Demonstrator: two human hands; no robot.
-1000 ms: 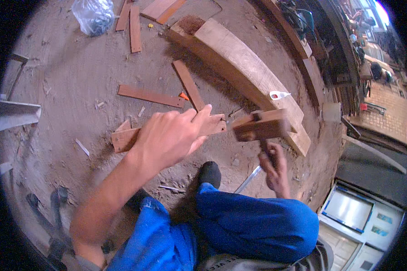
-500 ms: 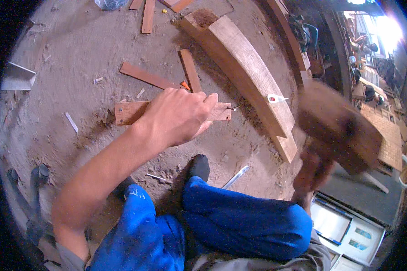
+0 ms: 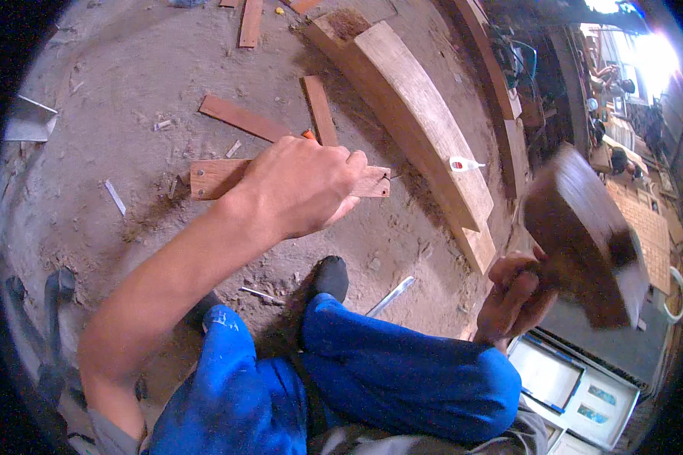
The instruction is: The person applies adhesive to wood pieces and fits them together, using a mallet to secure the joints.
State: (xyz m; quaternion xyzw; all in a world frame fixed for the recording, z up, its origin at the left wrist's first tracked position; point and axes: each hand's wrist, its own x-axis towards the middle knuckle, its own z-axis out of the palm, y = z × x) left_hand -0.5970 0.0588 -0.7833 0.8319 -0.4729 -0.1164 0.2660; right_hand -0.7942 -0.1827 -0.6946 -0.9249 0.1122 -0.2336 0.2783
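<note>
On the dusty ground in front of me, my left hand [image 3: 305, 186] is closed around the middle of a short brown wooden board [image 3: 214, 179]. Both ends of the board stick out past the fist, with small round holes or nail heads in them. Its underside and my fingertips are hidden. Out to the right, my right hand [image 3: 514, 294] is wrapped round the handle of a wooden mallet [image 3: 580, 235]. The mallet's dark, blocky head is raised off the ground and slightly blurred. Just behind my left fist shows a small orange piece [image 3: 309, 134].
Two thin wooden strips [image 3: 243, 118] [image 3: 321, 110] lie beyond my left hand. A long curved timber [image 3: 425, 114] carries a small white bottle [image 3: 465, 164]. A metal chisel-like bar [image 3: 391, 296] lies near my foot [image 3: 332, 277]. At lower right sits a white compartmented case [image 3: 607, 402].
The mallet has swung slightly right and down, its head turning more upright. My left hand stays on the board, and the whole view has shifted a little.
</note>
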